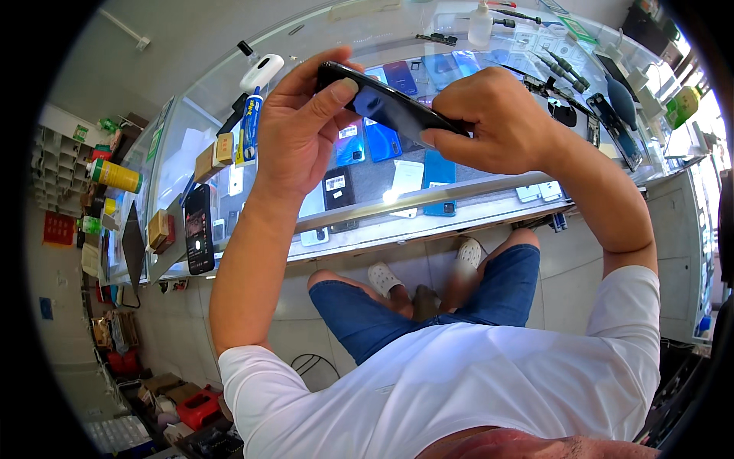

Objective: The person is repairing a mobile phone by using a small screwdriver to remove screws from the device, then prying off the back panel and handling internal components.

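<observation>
A dark smartphone (390, 105) is held up over the glass counter, tilted, its glossy face turned partly toward me. My left hand (310, 115) grips its left end, with the thumb on the near edge and the fingers behind. At the opposite end, my right hand (493, 118) has its fingers curled, with the thumb and forefinger pinching the phone's corner. Beneath it, through the glass, lie several phones, among them a blue one (382, 141), a teal one (439, 180) and a white one (407, 183).
A lit black phone (199, 229) leans at the counter's left, near small cardboard boxes (206, 163). A blue-and-yellow glue tube (251, 126) and a white computer mouse (261, 73) lie beyond. Screwdrivers (566, 70), a clear bottle (480, 27) and a dark air blower (621, 101) are at the right.
</observation>
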`<state>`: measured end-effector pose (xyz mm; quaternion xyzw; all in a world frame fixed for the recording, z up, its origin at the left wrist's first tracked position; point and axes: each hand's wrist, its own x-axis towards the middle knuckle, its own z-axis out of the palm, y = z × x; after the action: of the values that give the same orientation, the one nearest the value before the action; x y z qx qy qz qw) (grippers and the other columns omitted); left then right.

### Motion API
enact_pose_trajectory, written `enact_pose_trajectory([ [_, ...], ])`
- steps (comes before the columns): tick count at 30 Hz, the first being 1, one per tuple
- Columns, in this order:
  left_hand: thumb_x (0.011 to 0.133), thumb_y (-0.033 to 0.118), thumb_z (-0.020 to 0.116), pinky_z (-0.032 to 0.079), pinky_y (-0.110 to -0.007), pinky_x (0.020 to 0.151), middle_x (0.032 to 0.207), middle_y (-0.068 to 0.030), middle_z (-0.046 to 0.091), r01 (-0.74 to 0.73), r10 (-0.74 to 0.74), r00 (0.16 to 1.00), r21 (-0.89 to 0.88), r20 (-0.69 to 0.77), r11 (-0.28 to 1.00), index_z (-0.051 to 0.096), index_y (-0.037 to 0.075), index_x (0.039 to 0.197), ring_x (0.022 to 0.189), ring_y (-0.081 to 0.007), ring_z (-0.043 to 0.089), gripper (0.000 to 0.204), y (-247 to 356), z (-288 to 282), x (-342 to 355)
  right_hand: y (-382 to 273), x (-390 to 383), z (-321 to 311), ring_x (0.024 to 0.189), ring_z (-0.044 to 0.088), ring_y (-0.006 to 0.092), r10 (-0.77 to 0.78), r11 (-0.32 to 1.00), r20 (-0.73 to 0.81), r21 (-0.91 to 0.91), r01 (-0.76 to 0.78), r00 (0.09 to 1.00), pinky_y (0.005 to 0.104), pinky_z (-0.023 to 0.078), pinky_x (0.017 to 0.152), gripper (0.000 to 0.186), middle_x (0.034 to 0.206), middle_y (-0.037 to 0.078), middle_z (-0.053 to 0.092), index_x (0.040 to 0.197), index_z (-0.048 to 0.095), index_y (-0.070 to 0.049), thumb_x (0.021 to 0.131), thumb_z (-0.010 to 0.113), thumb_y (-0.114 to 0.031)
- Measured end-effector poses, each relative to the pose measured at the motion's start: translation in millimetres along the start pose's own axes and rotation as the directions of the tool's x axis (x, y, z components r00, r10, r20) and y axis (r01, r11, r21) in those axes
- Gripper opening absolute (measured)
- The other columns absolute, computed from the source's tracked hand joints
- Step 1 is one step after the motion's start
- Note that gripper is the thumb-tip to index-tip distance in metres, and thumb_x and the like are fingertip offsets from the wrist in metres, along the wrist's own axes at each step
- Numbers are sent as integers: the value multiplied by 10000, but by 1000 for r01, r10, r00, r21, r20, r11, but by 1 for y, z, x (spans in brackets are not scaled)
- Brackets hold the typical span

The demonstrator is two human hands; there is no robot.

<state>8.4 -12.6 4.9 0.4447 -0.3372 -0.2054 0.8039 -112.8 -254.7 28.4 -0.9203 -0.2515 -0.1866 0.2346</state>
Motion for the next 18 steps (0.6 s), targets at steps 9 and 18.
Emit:
enact_pose_trajectory([
  [9, 952, -1, 758, 667, -343, 870, 1095, -96, 753, -13, 13, 998, -2, 63, 1000, 733, 1, 1228, 987, -176, 750, 277, -3, -10, -1, 10, -1, 1, 488, 481, 279, -176, 984, -77, -21, 175, 981, 412, 353, 492, 287, 583, 99, 472, 650, 589, -34, 853, 747, -162],
  [18, 919, 88, 811, 623, -442, 996, 1150, -134, 724, 124, -118, 985, -45, 124, 991, 664, -25, 1274, 1133, -324, 735, 401, 5, -1, -7, -4, -1, 4, 585, 567, 400, -61, 986, -15, 155, 63, 998, 482, 440, 563, 351, 623, 165, 561, 751, 641, -37, 927, 764, -315],
])
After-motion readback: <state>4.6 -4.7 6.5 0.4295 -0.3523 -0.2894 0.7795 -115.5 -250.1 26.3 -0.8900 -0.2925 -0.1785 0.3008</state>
